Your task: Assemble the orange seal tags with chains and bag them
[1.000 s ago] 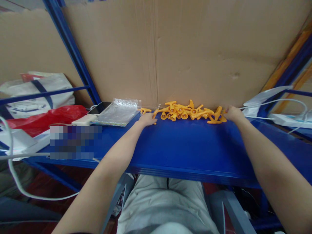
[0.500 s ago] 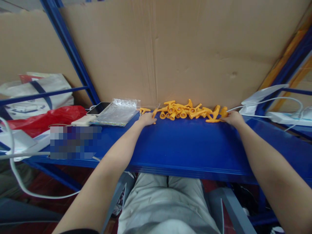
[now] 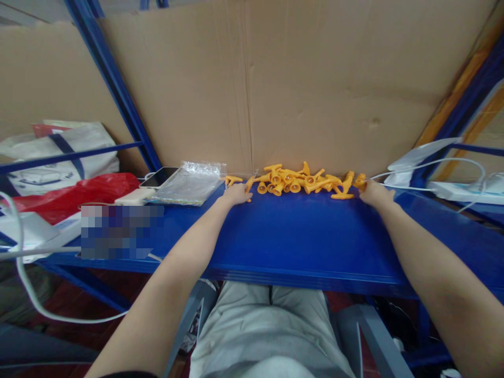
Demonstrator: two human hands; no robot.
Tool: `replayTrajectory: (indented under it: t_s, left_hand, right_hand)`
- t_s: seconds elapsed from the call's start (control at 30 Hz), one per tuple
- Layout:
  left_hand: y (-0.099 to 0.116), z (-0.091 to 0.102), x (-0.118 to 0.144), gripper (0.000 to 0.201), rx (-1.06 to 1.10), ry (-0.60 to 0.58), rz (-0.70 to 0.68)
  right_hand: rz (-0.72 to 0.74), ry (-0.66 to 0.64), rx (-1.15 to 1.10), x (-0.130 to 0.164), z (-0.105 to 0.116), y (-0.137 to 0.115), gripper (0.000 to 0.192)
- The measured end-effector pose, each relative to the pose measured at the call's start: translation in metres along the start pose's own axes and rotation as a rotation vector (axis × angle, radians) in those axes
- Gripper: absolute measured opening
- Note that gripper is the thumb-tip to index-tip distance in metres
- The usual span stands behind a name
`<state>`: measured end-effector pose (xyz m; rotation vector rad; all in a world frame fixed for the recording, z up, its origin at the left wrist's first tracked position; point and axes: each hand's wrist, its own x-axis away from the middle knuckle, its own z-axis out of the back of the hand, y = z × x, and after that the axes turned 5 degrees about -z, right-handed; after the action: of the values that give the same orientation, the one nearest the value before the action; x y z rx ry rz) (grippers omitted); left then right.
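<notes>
Several yellow T-shaped plastic pieces with hollow, cone-like ends lie in a pile [image 3: 295, 181] along the back of the blue table [image 3: 299, 236]. At the pile's left end, my left hand [image 3: 236, 193] is closed around a slim yellow piece with a ridged, spiral-looking shaft [image 3: 250, 185]. Another yellow T-shaped piece [image 3: 233, 180] lies just behind that hand. To the right of the pile, the fingers of my right hand [image 3: 372, 193] grip a yellow plastic piece [image 3: 359, 182], partly hidden by them. Beside it, one T-shaped piece [image 3: 347, 186] rests at the pile's right edge.
A clear plastic bag [image 3: 189, 184], a phone-like device [image 3: 159, 177] and a red plastic bag [image 3: 90, 191] lie on the left. Cardboard [image 3: 315, 79] rises behind the table. White cables [image 3: 429, 161] and a white power strip [image 3: 464, 190] are at the right.
My right hand has shifted slightly and the yellow piece in it has turned. The left hand keeps its place and its grip on the ridged piece.
</notes>
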<state>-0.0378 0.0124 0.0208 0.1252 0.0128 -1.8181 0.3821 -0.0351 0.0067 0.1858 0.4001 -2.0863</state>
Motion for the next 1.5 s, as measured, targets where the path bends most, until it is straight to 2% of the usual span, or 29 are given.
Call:
replayTrajectory:
  t_s: [0.13, 0.3, 0.43, 0.53, 0.67, 0.8, 0.93, 1.07, 1.33, 1.5]
  left_hand:
    - [0.0, 0.0, 0.0, 0.033, 0.016, 0.011, 0.004]
    - [0.0, -0.001, -0.001, 0.032, 0.054, 0.022, 0.0]
    - [0.002, -0.003, 0.0, 0.032, 0.045, 0.059, 0.017]
    - [0.003, -0.003, 0.001, 0.033, 0.048, 0.121, -0.006]
    - [0.006, 0.002, 0.003, 0.031, 0.058, 0.216, -0.063]
    - [0.013, 0.007, 0.007, 0.029, 0.073, 0.31, -0.173]
    - [0.024, 0.007, 0.012, 0.026, 0.045, 0.35, -0.279]
    - [0.031, 0.004, 0.015, 0.025, 0.03, 0.379, -0.355]
    - [0.03, 0.003, 0.012, 0.026, 0.048, 0.398, -0.382]
    - [0.027, 0.003, 0.011, 0.026, 0.038, 0.393, -0.352]
  right_hand:
    - [-0.026, 0.031, -0.011, 0.016, 0.021, -0.011, 0.038]
    - [-0.026, 0.076, -0.095, 0.019, 0.036, -0.018, 0.035]
    - [0.032, 0.116, -0.236, 0.014, 0.041, -0.024, 0.035]
    - [0.139, 0.114, -0.375, 0.013, 0.04, -0.032, 0.035]
    - [0.267, 0.034, -0.611, 0.02, 0.033, -0.052, 0.039]
    - [0.389, -0.134, -0.884, 0.036, 0.022, -0.078, 0.043]
    - [0.53, -0.292, -0.969, 0.05, 0.012, -0.095, 0.046]
    - [0.625, -0.31, -0.983, 0.057, 0.009, -0.1, 0.042]
    - [0.61, -0.305, -1.019, 0.063, 0.011, -0.102, 0.037]
    - [0.611, -0.347, -1.057, 0.059, 0.007, -0.101, 0.044]
